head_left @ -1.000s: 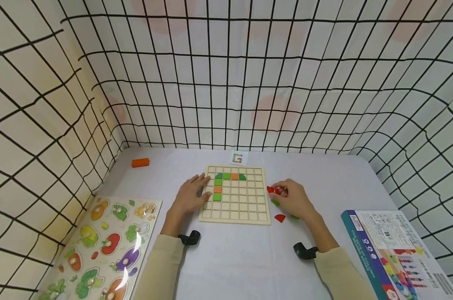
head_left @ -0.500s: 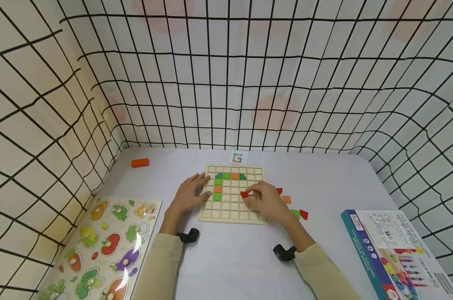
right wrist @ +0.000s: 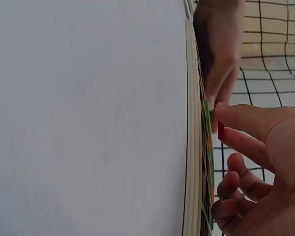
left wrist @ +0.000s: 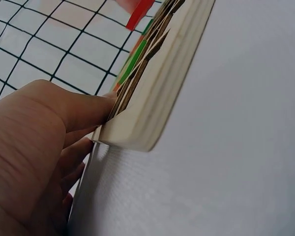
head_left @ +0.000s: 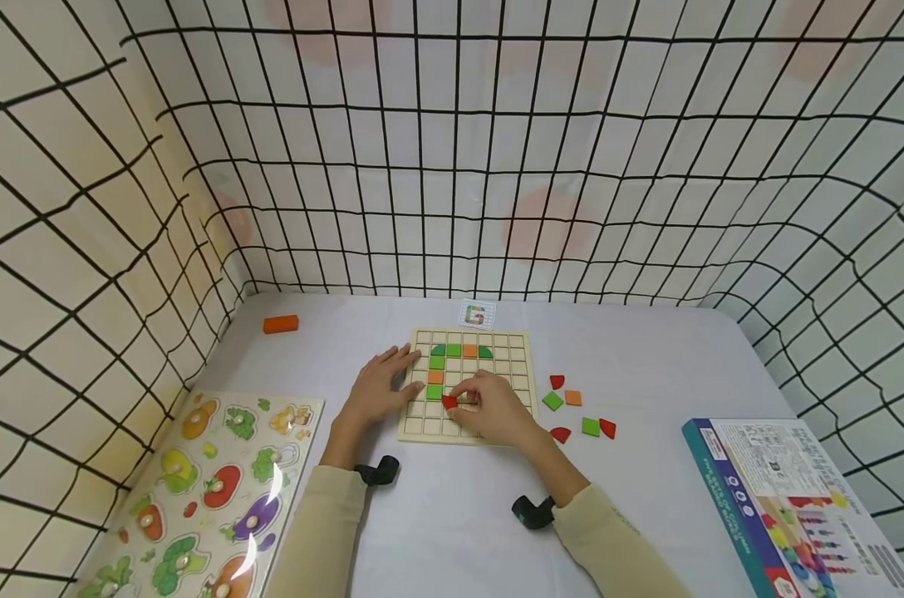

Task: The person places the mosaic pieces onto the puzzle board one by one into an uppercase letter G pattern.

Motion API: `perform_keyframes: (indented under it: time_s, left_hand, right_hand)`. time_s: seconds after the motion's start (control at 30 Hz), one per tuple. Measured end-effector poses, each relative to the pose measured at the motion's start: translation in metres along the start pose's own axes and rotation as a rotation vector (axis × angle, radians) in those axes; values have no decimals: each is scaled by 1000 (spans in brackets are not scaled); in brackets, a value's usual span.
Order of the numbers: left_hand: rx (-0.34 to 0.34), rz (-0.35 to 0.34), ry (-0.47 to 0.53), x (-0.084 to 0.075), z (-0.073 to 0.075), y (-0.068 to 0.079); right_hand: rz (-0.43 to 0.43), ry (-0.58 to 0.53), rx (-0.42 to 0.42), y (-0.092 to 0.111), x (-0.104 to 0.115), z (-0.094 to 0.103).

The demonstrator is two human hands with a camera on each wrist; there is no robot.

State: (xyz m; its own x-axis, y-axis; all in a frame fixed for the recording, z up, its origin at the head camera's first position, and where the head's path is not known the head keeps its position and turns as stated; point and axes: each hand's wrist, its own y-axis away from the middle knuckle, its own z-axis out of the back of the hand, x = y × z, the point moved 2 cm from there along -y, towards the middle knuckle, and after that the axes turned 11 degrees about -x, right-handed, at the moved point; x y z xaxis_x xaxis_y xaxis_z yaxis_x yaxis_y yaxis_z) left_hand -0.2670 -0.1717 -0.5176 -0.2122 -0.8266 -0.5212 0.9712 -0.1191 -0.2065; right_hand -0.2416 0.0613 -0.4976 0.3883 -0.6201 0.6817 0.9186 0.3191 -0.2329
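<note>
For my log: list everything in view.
Grid board: 1, beige, centre
Placed tiles: 7, five green, two orange, on board
Held tile: 1, red, over board
Loose tiles: 6, three red, two green, one orange, board's right
Pattern card: 1, white, beyond board
Block: 1, orange, far left
Vegetable puzzle: 1, multicoloured, near left
Box: 1, teal-white, near right
Table: 1, white, beneath
Mesh: count unclear, black, back and sides
Backdrop: 1, whitish, behind mesh
Wrist devices: 2, black, wrists
Sleeves: 2, beige, arms
Left hand: 1, board's left edge
Right hand: 1, pinching tile

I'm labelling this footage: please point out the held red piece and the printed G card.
Held red piece [head_left: 449, 402]: head view, its exposed face.
Printed G card [head_left: 477, 314]: head view, its middle.
</note>
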Motion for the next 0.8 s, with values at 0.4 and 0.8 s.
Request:
perform_keyframes:
  time_s: [0.4, 0.8]
  left_hand:
    - [4, -16, 7, 0, 0, -1]
    - [-3, -11, 5, 0, 0, -1]
  right_hand:
    - [10, 48, 7, -3, 14, -16]
    - [-3, 67, -6, -3, 18, -19]
